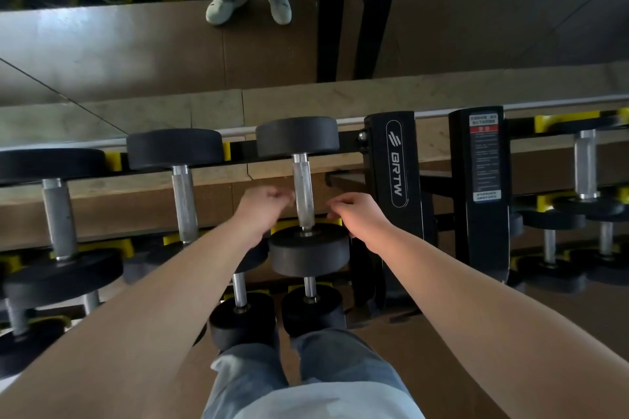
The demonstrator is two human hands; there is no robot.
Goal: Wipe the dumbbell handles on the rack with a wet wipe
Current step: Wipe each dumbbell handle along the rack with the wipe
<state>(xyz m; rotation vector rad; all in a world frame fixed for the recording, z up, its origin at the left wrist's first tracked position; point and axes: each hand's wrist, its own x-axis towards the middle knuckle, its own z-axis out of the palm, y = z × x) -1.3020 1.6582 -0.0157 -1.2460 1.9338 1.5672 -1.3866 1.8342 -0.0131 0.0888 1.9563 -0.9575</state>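
Handle [304, 190] of the end dumbbell [297, 137] on the rack [394, 160] is flanked: left hand [267, 202] curled at nine o'clock, right hand [355, 214] likewise at three. Whether a wipe is pinched cannot be told. Underside could be missed if only the top is rubbed.

two hands [265, 206] [357, 214], four top-row dumbbells [303, 190], two rack uprights [394, 160], two white shoes [221, 10].

Wall mirror [102, 44], wooden floor [449, 374]
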